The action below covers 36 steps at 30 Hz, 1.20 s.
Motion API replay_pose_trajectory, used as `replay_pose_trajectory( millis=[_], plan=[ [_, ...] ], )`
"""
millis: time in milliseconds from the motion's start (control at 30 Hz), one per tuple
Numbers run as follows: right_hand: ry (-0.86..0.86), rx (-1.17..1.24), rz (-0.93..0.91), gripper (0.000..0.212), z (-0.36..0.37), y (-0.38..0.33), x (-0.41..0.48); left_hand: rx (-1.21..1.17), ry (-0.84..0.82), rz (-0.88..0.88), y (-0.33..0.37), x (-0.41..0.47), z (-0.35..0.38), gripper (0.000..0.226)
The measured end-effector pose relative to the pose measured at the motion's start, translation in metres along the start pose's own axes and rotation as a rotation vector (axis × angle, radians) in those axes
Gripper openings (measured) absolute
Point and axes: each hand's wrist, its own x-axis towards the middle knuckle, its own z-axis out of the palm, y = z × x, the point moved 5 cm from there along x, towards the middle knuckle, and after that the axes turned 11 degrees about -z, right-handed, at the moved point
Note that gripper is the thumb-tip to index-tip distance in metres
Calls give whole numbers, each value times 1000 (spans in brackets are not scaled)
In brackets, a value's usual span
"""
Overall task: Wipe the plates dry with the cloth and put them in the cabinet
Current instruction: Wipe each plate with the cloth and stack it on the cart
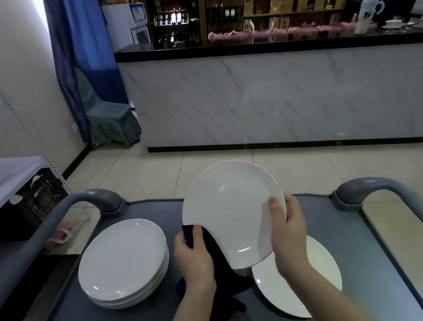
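Right hand (pixel 289 233) pinches the tilted white plate (pixel 232 213) by its right rim; left hand (pixel 192 255) grips the dark cloth (pixel 221 267) at its lower-left edge.

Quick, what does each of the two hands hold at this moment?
Left hand: closed, grips the dark cloth against the raised plate.
Right hand: closed, holds the raised plate by its rim.

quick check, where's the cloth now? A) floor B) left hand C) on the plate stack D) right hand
B: the left hand grips the cloth against the lower edge of the raised plate, while the right hand holds only the plate's rim.
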Motion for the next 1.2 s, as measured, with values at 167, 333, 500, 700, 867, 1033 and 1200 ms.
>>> replay_pose_trajectory(
  millis=[167, 333, 500, 700, 867, 1033, 1200],
  plan=[
    [-287, -50, -6, 11, -6, -3, 23, 128, -126, 137, 24, 16, -8, 17],
    [-155, -52, -4, 17, -12, 1, 23, 145, -212, 97, 19, 15, -3, 11],
    [224, 31, 45, 19, 2, 7, -2, 38, 21, 7, -4, -16, 14, 14],
    [99, -30, -9, 14, 1, 9, -8, -20, -12, -53, -10, -8, 15, 17],
    [-226, -93, -51, 11, -18, 1, 19, 168, -179, 167, 24, 15, 2, 13],
    [-642, -247, -18, 10, -17, -15, 42, 480, -407, 322, 47, 23, 9, 13],
    [-945, -359, 63, 14, 3, -18, 43, 677, -630, 337, 49, 17, 26, 11]
  ],
)
